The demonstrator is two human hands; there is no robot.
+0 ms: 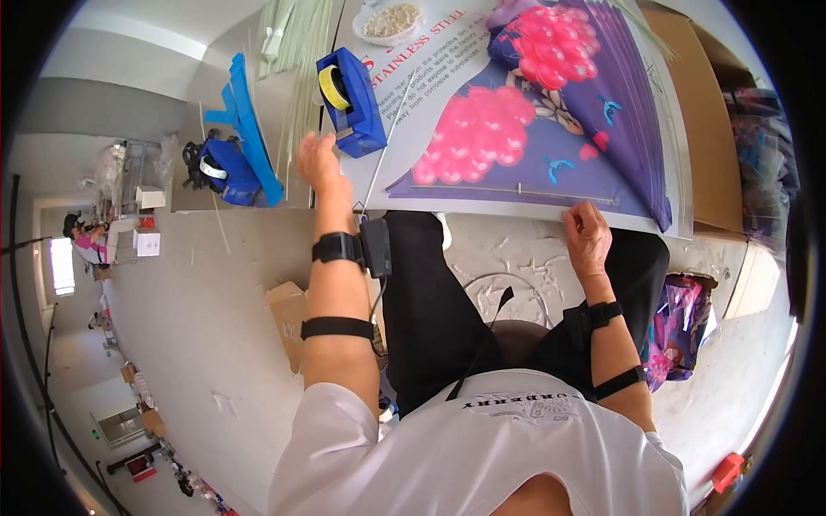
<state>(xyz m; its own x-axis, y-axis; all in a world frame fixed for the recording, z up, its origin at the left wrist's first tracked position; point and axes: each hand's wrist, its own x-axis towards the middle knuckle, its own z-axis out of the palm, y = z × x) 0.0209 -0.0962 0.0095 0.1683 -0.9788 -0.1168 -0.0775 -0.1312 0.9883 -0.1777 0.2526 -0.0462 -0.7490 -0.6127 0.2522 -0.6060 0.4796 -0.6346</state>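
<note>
My left hand (322,163) is raised at the table's near edge, right beside the cutting end of a blue tape dispenser (365,107) with a yellow-cored roll. Its fingers are partly spread, and nothing shows in them. At the front edge of a purple plastic sheet (508,191) printed with pink balloons, my right hand (588,238) is closed, fingers curled in. Whatever it may hold is hidden. A thin pale stick (564,197) lies along the sheet's near edge. Another slim white rod (381,169) slants past the dispenser.
A second blue tape dispenser (231,172) and a blue flat strip (252,129) lie at the left. Bundled pale sticks (292,34) and a clear bowl (387,23) of small pieces are at the back. A cardboard box (701,129) stands right; scraps (538,273) litter the floor.
</note>
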